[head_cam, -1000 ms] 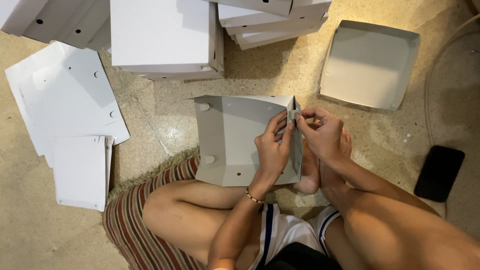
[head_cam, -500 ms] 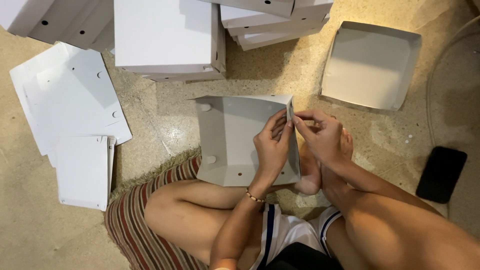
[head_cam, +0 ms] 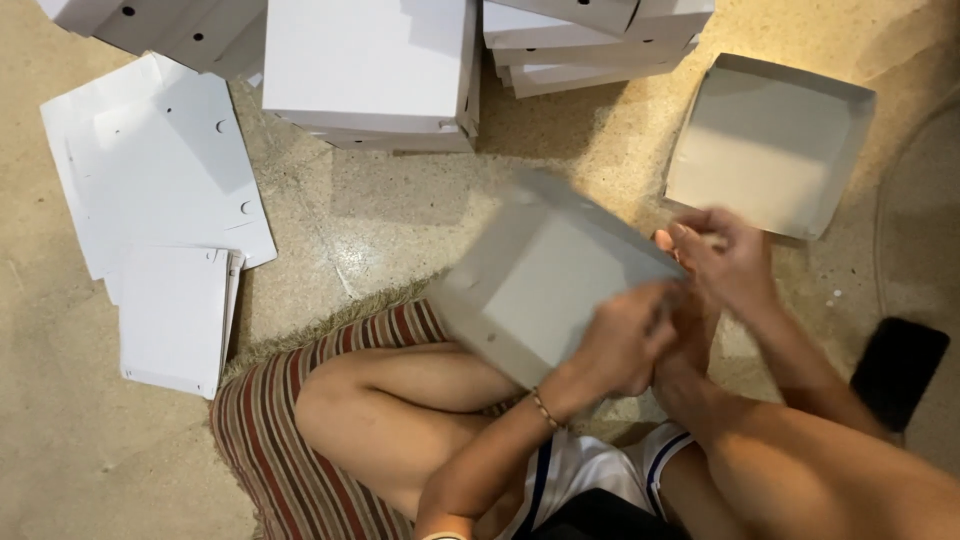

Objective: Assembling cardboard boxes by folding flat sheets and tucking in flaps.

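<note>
Grey cardboard fills the middle of the view: a half-folded box tray [head_cam: 545, 290], blurred and tilted, is held over our lap with its hollow side facing up. Our left hand [head_cam: 625, 340] wraps closed around the tray's near right edge, fingers curled over the rim, a thin bracelet [head_cam: 543, 408] at the wrist. Our right hand [head_cam: 725, 260] sits just beside that same corner, fingers bent inward and seemingly pinching a side flap, though blur keeps us from telling how firmly it grips. Both hands meet at one corner, which we judge is how the walls are kept standing while the flap is worked. Both forearms come up from the lower right, the left crossing our bent knee, the right angled in from the outside with the wrist cocked downward.

Beneath the tray we sit cross-legged on a striped mat [head_cam: 265, 440], red and tan, on a speckled stone floor [head_cam: 380, 220]. Beyond the tray and to its right lies a finished open tray [head_cam: 765, 150], hollow side up. Straight beyond it stand stacks of closed white boxes [head_cam: 365, 65]. Far to the tray's left, flat white cardboard blanks [head_cam: 150, 165] with small round holes lie fanned out, a smaller pile [head_cam: 175, 320] nearer us. To the tray's right, past our right arm, a dark phone [head_cam: 900, 370] rests on the floor.
</note>
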